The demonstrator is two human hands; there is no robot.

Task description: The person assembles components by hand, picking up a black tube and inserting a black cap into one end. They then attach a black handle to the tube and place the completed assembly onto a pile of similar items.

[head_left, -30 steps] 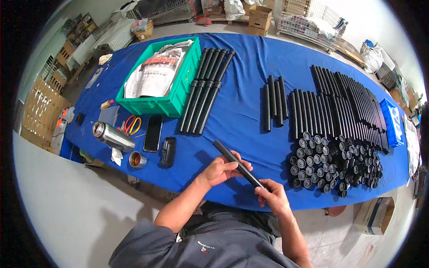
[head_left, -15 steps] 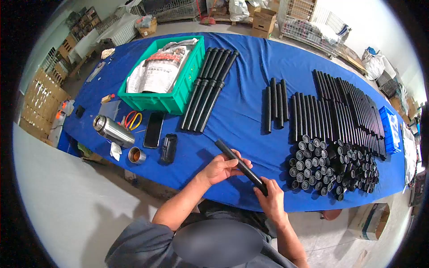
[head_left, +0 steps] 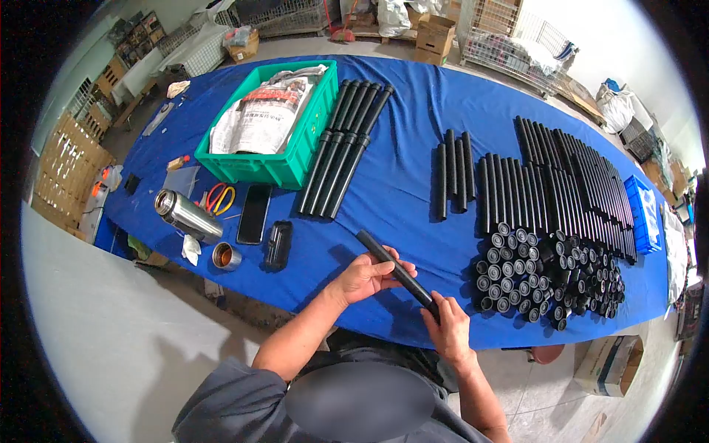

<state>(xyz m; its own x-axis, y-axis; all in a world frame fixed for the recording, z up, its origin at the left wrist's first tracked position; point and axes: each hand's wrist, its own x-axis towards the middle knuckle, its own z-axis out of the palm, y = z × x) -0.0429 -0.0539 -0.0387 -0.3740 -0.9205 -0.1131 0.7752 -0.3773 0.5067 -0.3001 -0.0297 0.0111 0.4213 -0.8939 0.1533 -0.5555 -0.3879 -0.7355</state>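
Observation:
A black tube [head_left: 405, 276] slants in front of me over the near edge of the table. Around its middle my left hand [head_left: 367, 277] is closed, thumb on top. My right hand [head_left: 447, 323] grips the lower right end, which its fingers partly cover. To the right lie several loose black tubes [head_left: 456, 173] and dense rows of more tubes [head_left: 515, 193]. Round black caps [head_left: 509, 273] are massed nearer me on that side. Tubes with wider collared ends [head_left: 341, 166] lie in two rows beyond my left hand.
On the blue cloth [head_left: 413, 148] at left are a green crate [head_left: 255, 168] with newspaper, a steel thermos [head_left: 187, 216], a metal cup [head_left: 225, 256], scissors [head_left: 220, 198], a phone [head_left: 254, 214] and a black tray [head_left: 278, 246]. A blue bin [head_left: 644, 214] stands far right.
Both hands keep hold of the tube in nearly the same place. My right hand and the tube's lower end have shifted very slightly.

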